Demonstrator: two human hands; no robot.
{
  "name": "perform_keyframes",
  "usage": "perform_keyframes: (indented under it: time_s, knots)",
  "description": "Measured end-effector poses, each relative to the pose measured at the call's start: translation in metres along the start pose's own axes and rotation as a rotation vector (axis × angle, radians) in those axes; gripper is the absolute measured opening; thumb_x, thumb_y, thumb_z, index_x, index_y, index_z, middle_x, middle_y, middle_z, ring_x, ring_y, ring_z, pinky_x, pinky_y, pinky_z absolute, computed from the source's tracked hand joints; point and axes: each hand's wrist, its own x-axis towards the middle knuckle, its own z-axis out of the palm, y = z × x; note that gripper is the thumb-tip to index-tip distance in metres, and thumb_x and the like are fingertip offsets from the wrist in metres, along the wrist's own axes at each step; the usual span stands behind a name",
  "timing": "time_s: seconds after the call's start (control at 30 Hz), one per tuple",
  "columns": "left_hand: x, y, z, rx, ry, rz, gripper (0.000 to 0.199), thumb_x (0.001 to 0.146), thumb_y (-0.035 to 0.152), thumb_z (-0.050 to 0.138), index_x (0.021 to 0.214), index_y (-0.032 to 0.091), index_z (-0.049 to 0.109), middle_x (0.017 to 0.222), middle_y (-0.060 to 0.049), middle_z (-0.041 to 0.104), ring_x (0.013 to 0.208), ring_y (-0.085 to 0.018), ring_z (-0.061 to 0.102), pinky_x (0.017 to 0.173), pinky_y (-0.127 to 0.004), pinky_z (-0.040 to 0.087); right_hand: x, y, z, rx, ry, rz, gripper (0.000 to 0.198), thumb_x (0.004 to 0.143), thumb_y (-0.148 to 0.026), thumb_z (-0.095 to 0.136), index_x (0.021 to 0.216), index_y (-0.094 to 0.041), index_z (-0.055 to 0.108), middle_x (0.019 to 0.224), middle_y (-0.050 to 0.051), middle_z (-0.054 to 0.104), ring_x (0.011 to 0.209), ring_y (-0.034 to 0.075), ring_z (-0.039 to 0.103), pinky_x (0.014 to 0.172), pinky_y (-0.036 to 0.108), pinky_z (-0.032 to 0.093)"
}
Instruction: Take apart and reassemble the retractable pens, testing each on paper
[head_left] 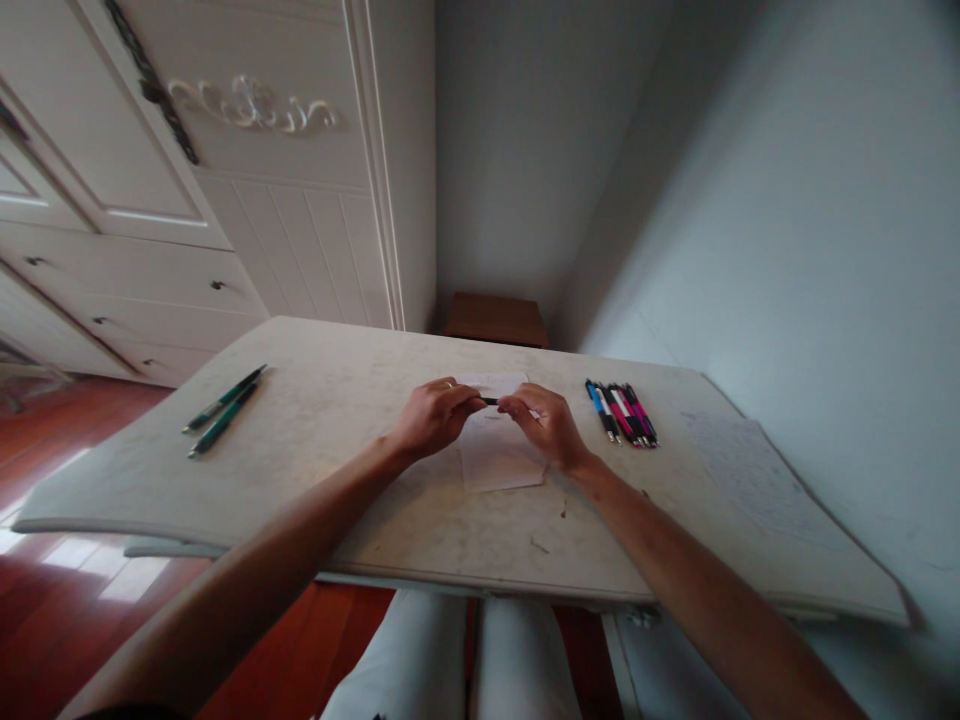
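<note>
My left hand and my right hand meet over the middle of the table, each closed on one end of a pen. Only a short dark stretch of the pen shows between my fingers; its ends are hidden in the grips. Beneath my hands lies a white sheet of paper with a few faint marks near its upper part. A ring shows on a finger of my left hand.
Two green pens lie at the table's left. Several blue, white, pink and purple pens form a row to the right. The pale table has small brown scraps near its front. A white cabinet and grey walls stand behind.
</note>
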Motion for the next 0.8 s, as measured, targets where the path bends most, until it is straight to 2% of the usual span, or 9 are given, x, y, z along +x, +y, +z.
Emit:
perform_keyframes:
  time_s: [0.13,0.27,0.3,0.43,0.47,0.53,0.63,0.8]
  knots:
    - [-0.001,0.003,-0.001,0.047,-0.065,-0.03,0.046,0.1,0.041,0.036,0.07,0.016,0.061,0.061,-0.003,0.055,0.056,-0.013,0.05,0.056,-0.025,0.037,0.001,0.005,-0.002,0.018,-0.014,-0.075,0.023,0.092,-0.041,0.058,0.095,-0.022,0.071,0.086,0.007,0.07,0.082,0.02,0.063,0.077,0.034,0.049]
    - [0.0,0.004,0.0,0.044,-0.082,-0.053,0.049,0.101,0.043,0.033,0.071,0.016,0.06,0.062,-0.003,0.056,0.058,-0.013,0.052,0.058,-0.025,0.039,0.002,0.014,-0.003,0.081,-0.033,-0.076,0.02,0.09,-0.039,0.061,0.097,-0.023,0.071,0.087,0.007,0.07,0.082,0.02,0.064,0.077,0.034,0.051]
    - [0.0,0.003,0.0,0.038,-0.079,-0.051,0.047,0.101,0.043,0.034,0.073,0.016,0.062,0.064,-0.004,0.058,0.059,-0.014,0.053,0.058,-0.025,0.039,0.002,0.015,-0.003,0.092,-0.027,-0.063,0.023,0.088,-0.041,0.064,0.101,-0.023,0.07,0.088,0.006,0.069,0.082,0.019,0.064,0.077,0.033,0.051]
    - [0.001,0.0,0.002,0.003,-0.047,-0.014,0.037,0.099,0.041,0.042,0.084,0.017,0.067,0.073,-0.006,0.064,0.065,-0.015,0.057,0.062,-0.026,0.043,0.002,0.02,-0.002,0.114,0.015,0.05,0.054,0.078,-0.055,0.07,0.12,-0.022,0.061,0.1,0.008,0.066,0.082,0.018,0.062,0.075,0.031,0.051]
    - [0.001,-0.001,0.002,-0.001,-0.039,-0.006,0.035,0.098,0.04,0.044,0.086,0.017,0.067,0.074,-0.006,0.065,0.067,-0.015,0.058,0.063,-0.026,0.044,0.001,0.02,-0.002,0.112,0.01,0.077,0.052,0.079,-0.057,0.067,0.117,-0.021,0.062,0.099,0.008,0.066,0.081,0.018,0.062,0.074,0.03,0.051]
    - [0.001,-0.002,0.003,-0.003,-0.026,0.006,0.031,0.097,0.038,0.047,0.09,0.016,0.068,0.076,-0.007,0.066,0.069,-0.016,0.059,0.065,-0.027,0.045,0.0,0.02,-0.002,0.099,-0.041,0.111,0.042,0.089,-0.057,0.054,0.097,-0.018,0.067,0.089,0.007,0.067,0.078,0.017,0.062,0.072,0.029,0.049]
    - [0.001,-0.004,0.003,-0.014,-0.016,0.017,0.026,0.096,0.036,0.051,0.093,0.016,0.068,0.079,-0.007,0.068,0.072,-0.016,0.06,0.067,-0.027,0.046,0.0,0.018,-0.004,0.076,-0.124,0.136,0.05,0.095,-0.055,0.042,0.071,-0.018,0.065,0.069,0.004,0.065,0.069,0.016,0.061,0.068,0.028,0.046]
    - [0.001,-0.006,0.004,-0.027,0.01,0.0,0.022,0.094,0.035,0.055,0.093,0.018,0.068,0.08,-0.006,0.069,0.074,-0.016,0.061,0.068,-0.028,0.047,0.003,0.012,-0.005,0.052,-0.008,0.062,0.034,0.085,-0.053,0.062,0.079,-0.02,0.067,0.075,0.004,0.066,0.069,0.017,0.059,0.066,0.029,0.047]
